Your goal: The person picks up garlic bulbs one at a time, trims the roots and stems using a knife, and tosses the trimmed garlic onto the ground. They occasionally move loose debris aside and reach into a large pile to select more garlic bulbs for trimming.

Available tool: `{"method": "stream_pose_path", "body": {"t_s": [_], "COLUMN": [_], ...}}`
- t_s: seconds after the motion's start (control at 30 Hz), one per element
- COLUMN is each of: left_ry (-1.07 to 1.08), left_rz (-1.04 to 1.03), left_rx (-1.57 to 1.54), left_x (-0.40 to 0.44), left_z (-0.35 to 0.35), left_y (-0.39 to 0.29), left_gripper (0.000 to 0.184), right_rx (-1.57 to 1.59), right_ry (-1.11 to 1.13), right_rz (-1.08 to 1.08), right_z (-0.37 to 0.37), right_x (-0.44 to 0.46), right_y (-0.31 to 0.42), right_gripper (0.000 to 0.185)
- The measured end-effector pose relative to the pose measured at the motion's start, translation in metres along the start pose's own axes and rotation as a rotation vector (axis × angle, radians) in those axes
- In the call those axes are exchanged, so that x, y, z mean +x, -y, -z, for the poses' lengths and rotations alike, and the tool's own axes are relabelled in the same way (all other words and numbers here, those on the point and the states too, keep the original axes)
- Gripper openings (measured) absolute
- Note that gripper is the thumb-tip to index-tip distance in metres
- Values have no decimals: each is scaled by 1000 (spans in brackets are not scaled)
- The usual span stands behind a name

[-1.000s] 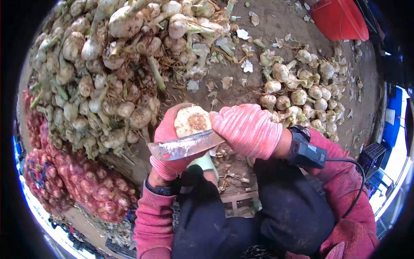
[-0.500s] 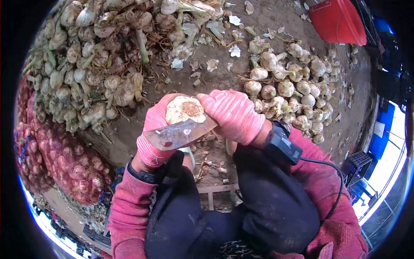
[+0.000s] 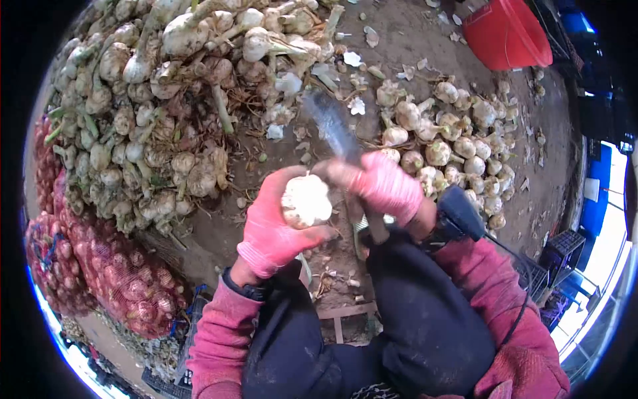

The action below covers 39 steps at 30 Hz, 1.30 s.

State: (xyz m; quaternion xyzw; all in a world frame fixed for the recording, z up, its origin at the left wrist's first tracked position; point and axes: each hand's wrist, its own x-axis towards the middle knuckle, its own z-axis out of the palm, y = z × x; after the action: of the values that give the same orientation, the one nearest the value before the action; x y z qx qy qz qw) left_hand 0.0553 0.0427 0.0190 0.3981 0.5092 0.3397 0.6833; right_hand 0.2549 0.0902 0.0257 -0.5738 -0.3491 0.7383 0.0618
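Note:
A pale, whitish garlic bulb (image 3: pixel 307 201) sits in my left hand (image 3: pixel 269 223), with gloved fingers and thumb curled around its sides. Just to the right, my gloved right hand (image 3: pixel 392 189) is closed on a knife (image 3: pixel 330 124). Its broad blade points up and away from me, smeared by motion, and stands apart from the bulb. The fingers of the right hand are partly blurred too. Both hands are above the ground in front of my knees.
A big heap of untrimmed garlic (image 3: pixel 146 126) rises at the left, near red mesh sacks (image 3: pixel 126 279) full of bulbs. Cleaned garlic bulbs (image 3: pixel 465 146) lie piled at the right. Farther back stands a red bucket (image 3: pixel 508 36). A black crate (image 3: pixel 561 253) is at the right edge.
The knife has swung off the bulb, its blade now pointing away from me. My hands have moved apart, and the bulb now shows a whiter surface.

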Motion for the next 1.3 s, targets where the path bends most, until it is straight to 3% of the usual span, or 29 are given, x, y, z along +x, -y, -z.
{"method": "stream_pose_path", "body": {"t_s": [0.07,0.17,0.23,0.27,0.3,0.33,0.37,0.4,0.47,0.5,0.53,0.6,0.63,0.67,0.7,0.73,0.8,0.83,0.87,0.93,1.0,1.03,1.1,1.13,1.2,1.23,1.3], "left_ry": [-12,-129,-62,46,-40,-120,-72,-69,-59,-65,-59,-99,-89,-177,-251,-319,32,72,-106,-627,-858,-852,-720,-719,-875,-923,-923], "left_rz": [-339,-228,43,100,100,106,165,173,284,86,88,-147,-395,-150,-123,-98,-109,-142,-175,-35,237,242,828,829,382,257,210], "left_rx": [655,538,-428,-544,-434,-329,-224,-233,-167,-140,-137,137,250,32,114,196,-408,-287,69,945,1042,1046,916,920,909,734,722], "left_x": [9,1,1,7,5,3,3,3,2,2,-2,-4,1,-3,6,17,14,13,19,22,9,8,12,16,27,34,34], "left_z": [10,16,23,27,27,23,20,20,28,29,33,42,51,54,50,41,18,21,33,74,102,111,123,126,133,141,137], "left_y": [6,3,9,9,8,7,-12,-9,-2,6,5,-5,-11,-8,-8,-10,-27,-25,-21,-5,-3,0,8,20,60,85,86], "left_gripper": [98,97,80,67,56,46,32,32,32,31,31,29,31,43,50,57,63,60,70,81,88,88,93,93,97,99,98], "right_rx": [209,264,-26,-108,-328,-175,-319,-463,-791,-799,-807,-1057,-741,-419,-39,-95,115,186,262,368,320,262,246,183,137,-43,-278], "right_ry": [44,-67,20,80,74,74,-87,-255,-266,-243,-221,-367,-481,-557,-583,-781,-939,-1054,-1175,-1127,-1090,-1045,-1004,-980,-732,-649,-492], "right_rz": [209,350,492,590,500,267,509,743,902,898,895,591,420,242,294,264,354,451,551,741,742,750,649,578,396,455,576], "right_z": [-24,-31,-24,-25,-22,-20,-20,-22,-19,-17,-13,21,31,39,51,46,59,66,77,114,108,102,67,53,27,18,-2], "right_x": [-3,2,-7,-6,-13,-8,8,17,16,21,29,66,57,45,39,17,-9,-19,-27,-43,-45,-44,-27,-16,-5,2,19], "right_y": [-6,-7,5,8,23,17,1,-2,-7,-10,-17,-51,-47,-46,-52,-26,-3,5,7,-2,4,8,20,22,26,22,10], "right_gripper": [35,41,44,45,46,43,39,36,30,34,39,31,27,24,25,25,27,29,31,31,29,28,28,29,30,32,41]}}
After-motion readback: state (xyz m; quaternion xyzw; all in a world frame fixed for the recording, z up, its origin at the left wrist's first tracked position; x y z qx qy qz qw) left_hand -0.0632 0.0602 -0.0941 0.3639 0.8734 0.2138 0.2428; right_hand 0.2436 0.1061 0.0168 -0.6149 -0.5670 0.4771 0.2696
